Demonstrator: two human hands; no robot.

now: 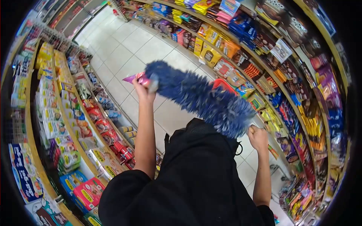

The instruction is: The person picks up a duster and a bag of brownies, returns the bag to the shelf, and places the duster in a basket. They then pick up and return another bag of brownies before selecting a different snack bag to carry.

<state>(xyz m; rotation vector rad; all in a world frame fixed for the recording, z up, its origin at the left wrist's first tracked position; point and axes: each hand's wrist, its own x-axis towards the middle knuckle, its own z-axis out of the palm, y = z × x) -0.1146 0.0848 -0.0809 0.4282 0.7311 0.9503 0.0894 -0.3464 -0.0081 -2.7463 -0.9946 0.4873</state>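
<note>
A long, fluffy blue duster (200, 94) stretches across the aisle in front of my body. My right hand (258, 138) is a fist at the duster's lower right end, and the handle is hidden inside it. My left hand (144, 89) is raised by the other end, its fingers closed round a shiny pink and purple packet (131, 77). Something whitish (153, 83) shows between that hand and the duster; I cannot make out what it is. The fibres lie close to the left hand, but whether they touch cannot be seen.
Curved by the lens, a right shelf (241, 41) carries many snack packets. The left shelf (32, 98) holds pouches and boxes, among them a pink box (89, 193). Pale floor tiles (130, 43) run between them. A red basket-like object (225, 86) is partly behind the duster.
</note>
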